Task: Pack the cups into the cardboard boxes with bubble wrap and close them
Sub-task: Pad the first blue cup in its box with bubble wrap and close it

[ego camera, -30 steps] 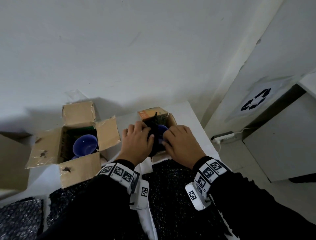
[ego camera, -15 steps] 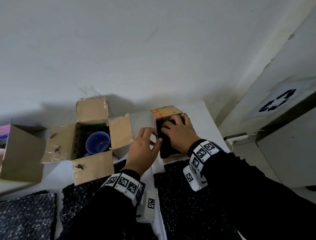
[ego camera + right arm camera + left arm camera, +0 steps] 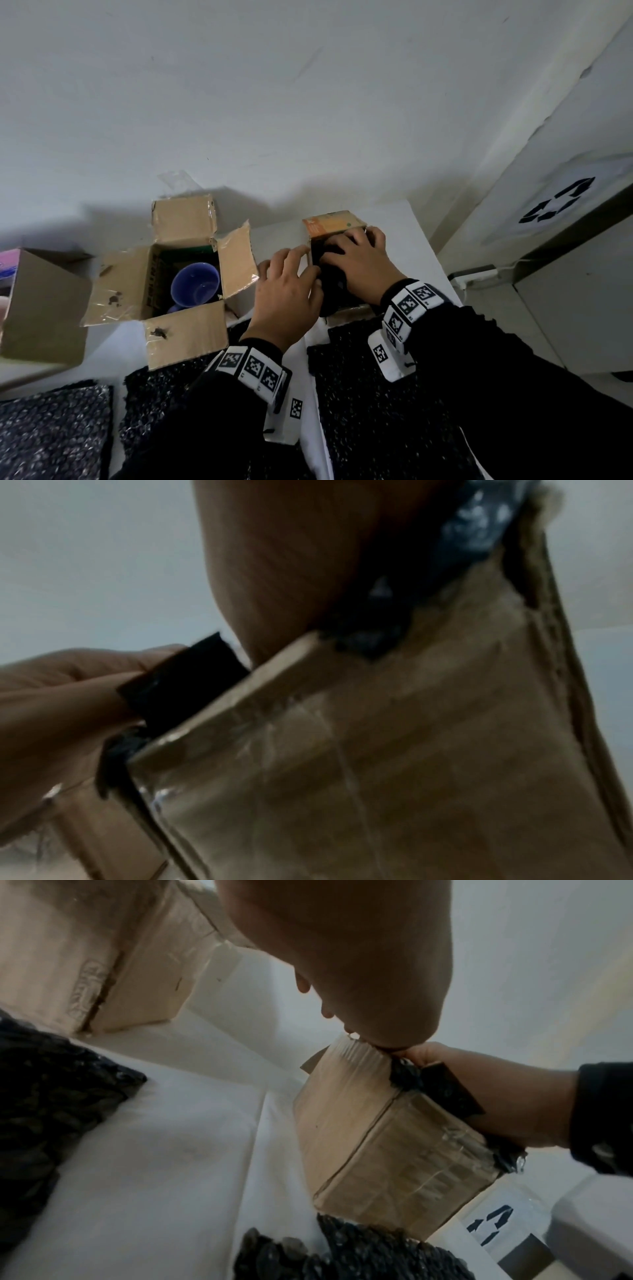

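Right hand [image 3: 359, 262] lies flat over the mouth of the small cardboard box [image 3: 334, 222], fingers [image 3: 346, 240] spread and fairly straight, pressing dark bubble wrap [image 3: 330, 284] down into it. Left hand [image 3: 286, 291] sits just beside, on the box's left wall; its fingers [image 3: 291, 255] are bent at the rim, and the right wrist view suggests they pinch a dark flap there, though blur leaves that uncertain.

No cup shows under the right palm; presumably it sits below the wrap.

Risks, as judged:
- Wrap bulges past the rim near both wrists. If it springs back, the flaps may not fold shut.
- Pressing off-centre could tip this light box, or skid it toward the tabletop [image 3: 411, 226] edge beyond the right fingers.
- Hard pressure on a poorly padded cup could chip it.

Orientation: the box stands upright, mouth up, its long axis running from the wrists away toward the wall.

Well to the left of the left fingers, a larger open box [image 3: 185, 329] holds a blue cup [image 3: 195, 284], mouth up, unwrapped. Spare bubble wrap sheets [image 3: 370, 404] lie below both wrists.
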The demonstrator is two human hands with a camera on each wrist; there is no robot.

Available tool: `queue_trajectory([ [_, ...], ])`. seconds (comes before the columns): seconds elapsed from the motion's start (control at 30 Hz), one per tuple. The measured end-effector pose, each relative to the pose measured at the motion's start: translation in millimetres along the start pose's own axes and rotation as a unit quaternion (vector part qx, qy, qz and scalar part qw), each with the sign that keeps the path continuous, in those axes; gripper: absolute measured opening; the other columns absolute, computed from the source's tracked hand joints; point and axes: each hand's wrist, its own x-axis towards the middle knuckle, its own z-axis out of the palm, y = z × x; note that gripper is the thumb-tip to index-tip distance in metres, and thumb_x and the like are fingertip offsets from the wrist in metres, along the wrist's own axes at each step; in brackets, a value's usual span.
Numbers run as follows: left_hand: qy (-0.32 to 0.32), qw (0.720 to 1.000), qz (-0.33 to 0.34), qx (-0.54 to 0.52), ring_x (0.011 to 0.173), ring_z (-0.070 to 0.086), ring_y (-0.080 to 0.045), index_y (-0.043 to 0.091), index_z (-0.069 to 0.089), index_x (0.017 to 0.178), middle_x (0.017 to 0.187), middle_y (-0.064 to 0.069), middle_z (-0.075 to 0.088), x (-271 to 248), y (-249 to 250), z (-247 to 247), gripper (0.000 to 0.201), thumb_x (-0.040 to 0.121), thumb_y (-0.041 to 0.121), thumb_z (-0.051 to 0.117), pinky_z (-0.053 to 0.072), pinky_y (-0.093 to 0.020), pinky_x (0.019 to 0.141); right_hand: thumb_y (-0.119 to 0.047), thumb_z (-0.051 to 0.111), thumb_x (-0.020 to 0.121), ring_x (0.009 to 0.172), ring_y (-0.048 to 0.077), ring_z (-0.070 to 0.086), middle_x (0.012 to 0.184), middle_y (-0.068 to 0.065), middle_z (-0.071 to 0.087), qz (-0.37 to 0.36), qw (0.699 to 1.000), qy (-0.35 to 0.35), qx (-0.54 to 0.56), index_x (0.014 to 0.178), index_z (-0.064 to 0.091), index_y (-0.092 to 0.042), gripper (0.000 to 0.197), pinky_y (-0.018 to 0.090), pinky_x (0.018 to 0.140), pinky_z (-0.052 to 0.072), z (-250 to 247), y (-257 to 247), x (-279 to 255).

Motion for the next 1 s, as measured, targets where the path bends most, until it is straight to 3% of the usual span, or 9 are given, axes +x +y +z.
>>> queue_trajectory([
  [0.1,-0.021,0.997,0.041,0.066,0.126,0.045,-0.033,0.016,0.070,0.095,0.133,-0.008,0.055,6,1,-7,0.029,0.089,0.033,0.048,0.034,-0.051,0.099,-0.022,0.057,0.084,0.131,0.028,0.034,0.135,-0.005,0.050,-0.004,1.000,0.008,-0.014,0.120,0.059,-0.034,0.038,0.050,0.105,0.007,-4,6,-8],
  [0.2,-0.071,0.988,0.061,0.121,0.132,0.040,-0.033,0.013,0.072,0.090,0.131,-0.009,0.055,14,13,-15,0.041,0.090,0.036,0.039,0.028,-0.055,0.105,-0.031,0.050,0.087,0.116,0.024,0.049,0.109,-0.007,0.058,0.020,0.996,0.083,0.004,0.105,0.061,-0.028,0.021,0.051,0.107,0.015,-7,14,-31],
  [0.3,-0.139,0.973,0.047,0.181,0.143,0.019,-0.031,0.017,0.069,0.106,0.143,-0.008,0.041,21,28,-23,0.046,0.095,0.040,0.031,0.009,-0.058,0.115,-0.051,0.041,0.094,0.103,0.020,0.052,0.095,-0.008,0.059,0.020,0.993,0.112,-0.004,0.090,0.059,-0.027,0.030,0.050,0.103,0.025,-1,18,-60],
  [0.5,-0.226,0.944,0.058,0.234,0.144,0.008,-0.037,0.022,0.065,0.119,0.144,-0.009,0.035,24,37,-25,0.044,0.097,0.040,0.032,-0.011,-0.067,0.111,-0.063,0.031,0.096,0.123,0.008,0.045,0.085,-0.016,0.068,-0.005,0.999,0.052,-0.010,0.086,0.068,-0.030,0.050,0.056,0.112,0.012,17,15,-94],
  [0.6,-0.239,0.947,0.057,0.207,0.143,0.012,-0.034,0.023,0.062,0.123,0.135,-0.001,0.043,24,30,-21,0.045,0.097,0.040,0.030,-0.011,-0.068,0.111,-0.063,0.022,0.096,0.122,0.007,0.046,0.086,-0.014,0.069,0.004,1.000,0.028,-0.003,0.091,0.067,-0.029,0.057,0.056,0.115,0.007,14,14,-89],
  [0.7,-0.209,0.955,0.063,0.202,0.134,0.031,-0.029,0.026,0.069,0.109,0.113,0.006,0.061,28,23,-24,0.049,0.093,0.051,0.030,-0.003,-0.065,0.113,-0.051,0.048,0.088,0.107,0.024,0.055,0.098,0.000,0.064,-0.017,0.998,0.055,-0.016,0.104,0.053,-0.021,0.034,0.053,0.105,0.026,13,11,-85],
  [0.77,-0.164,0.965,0.064,0.192,0.124,0.045,-0.027,0.026,0.066,0.107,0.102,0.008,0.067,23,20,-24,0.045,0.088,0.055,0.037,0.005,-0.061,0.113,-0.040,0.061,0.078,0.100,0.028,0.056,0.110,0.004,0.053,-0.014,0.998,0.057,-0.006,0.113,0.042,-0.021,0.044,0.048,0.094,0.034,15,7,-84],
  [0.87,-0.102,0.979,0.075,0.157,0.116,0.054,-0.029,0.024,0.056,0.123,0.101,0.003,0.072,14,16,-17,0.037,0.090,0.038,0.047,0.008,-0.060,0.111,-0.035,0.059,0.077,0.095,0.029,0.056,0.117,0.005,0.053,-0.002,0.998,0.057,-0.006,0.127,0.044,-0.031,0.052,0.050,0.090,0.038,15,-2,-83],
  [1.0,-0.114,0.971,0.091,0.191,0.122,0.046,-0.028,0.025,0.069,0.103,0.115,0.003,0.063,10,13,-14,0.049,0.094,0.039,0.022,0.010,-0.062,0.112,-0.031,0.055,0.085,0.090,0.035,0.057,0.121,0.009,0.052,0.001,1.000,0.027,-0.003,0.113,0.058,-0.030,0.029,0.052,0.087,0.041,21,-9,-85],
])
